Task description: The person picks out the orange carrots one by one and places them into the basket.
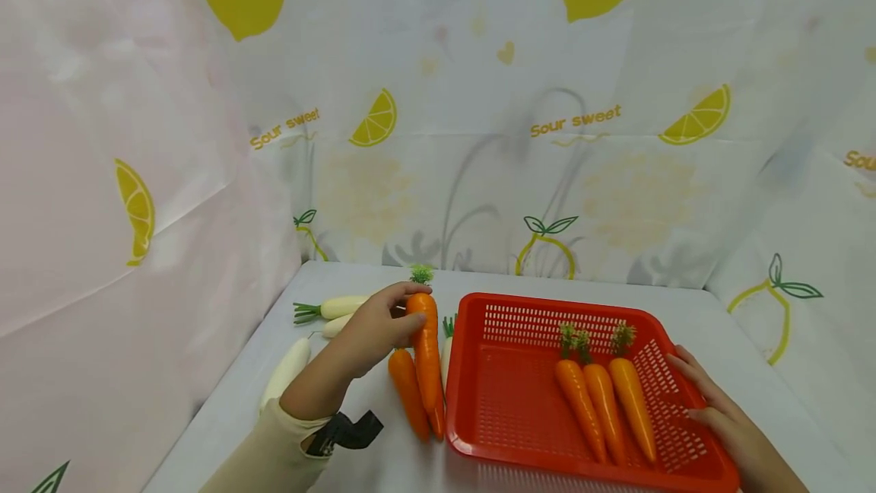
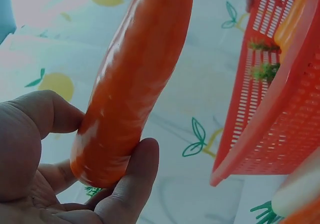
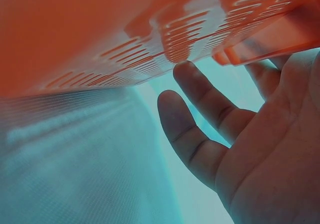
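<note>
My left hand (image 1: 383, 323) pinches an orange carrot (image 1: 428, 352) near its leafy end, left of the red basket (image 1: 482, 443). In the left wrist view, thumb and fingers close around the blunt end of that carrot (image 2: 130, 73). Its tapered end points down toward the near side, over other carrots (image 1: 407, 394) on the table. At the basket's right side, my right hand (image 1: 728, 421) holds the rim. The right wrist view shows some fingers (image 3: 182, 119) extended under the slotted red wall. Three carrots (image 1: 602, 409) lie side by side in the basket's right half.
White radishes (image 1: 287, 371) with green stems lie on the left of the white table (image 1: 369, 455). Another radish (image 1: 446, 360) lies close along the basket's left wall. Lemon-print cloth (image 1: 438, 173) stands around the back and sides.
</note>
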`<state>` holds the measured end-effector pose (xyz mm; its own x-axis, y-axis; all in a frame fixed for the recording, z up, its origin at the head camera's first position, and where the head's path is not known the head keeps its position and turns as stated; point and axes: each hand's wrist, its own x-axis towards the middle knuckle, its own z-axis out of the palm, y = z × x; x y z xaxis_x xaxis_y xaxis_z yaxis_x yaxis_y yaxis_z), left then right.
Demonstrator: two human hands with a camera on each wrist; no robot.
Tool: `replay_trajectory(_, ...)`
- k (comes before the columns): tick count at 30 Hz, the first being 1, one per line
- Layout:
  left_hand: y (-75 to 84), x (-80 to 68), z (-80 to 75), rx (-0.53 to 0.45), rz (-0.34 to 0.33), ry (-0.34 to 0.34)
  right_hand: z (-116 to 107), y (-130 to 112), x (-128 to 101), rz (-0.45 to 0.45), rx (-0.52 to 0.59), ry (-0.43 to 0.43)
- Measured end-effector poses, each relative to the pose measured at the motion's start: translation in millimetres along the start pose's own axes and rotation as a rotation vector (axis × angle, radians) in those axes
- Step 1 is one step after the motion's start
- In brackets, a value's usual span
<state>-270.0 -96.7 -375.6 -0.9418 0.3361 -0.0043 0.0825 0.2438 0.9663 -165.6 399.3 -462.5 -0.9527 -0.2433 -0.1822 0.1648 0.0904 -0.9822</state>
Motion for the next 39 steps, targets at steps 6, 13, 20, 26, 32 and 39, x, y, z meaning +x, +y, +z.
replay_trajectory(6, 7.6, 7.0, 7.0, 0.012, 0.017, -0.032, 2, -2, 2, -0.014, -0.013, 0.021)
replay_trajectory(13, 12.4, 13.0, 13.5, 0.03, 0.039, -0.064, 3, -2, 1, -0.058, -0.041, 0.007)
replay_trajectory(20, 14.6, 22.5, 20.8, 0.003, 0.045, -0.12, 3, -1, 1, -0.049, -0.034, 0.011)
replay_trajectory(26, 15.4, 31.6, 29.6, -0.029, 0.032, -0.175, 4, 0, -1, -0.052, -0.045, 0.019)
replay_trajectory(32, 15.0, 41.0, 40.0, -0.002, 0.03, -0.214, 3, -3, 0, -0.066, -0.057, 0.026)
replay_trajectory(39, 18.3, 47.7, 56.4, -0.011, -0.004, -0.293, 2, -2, 0, -0.005, 0.002, 0.017)
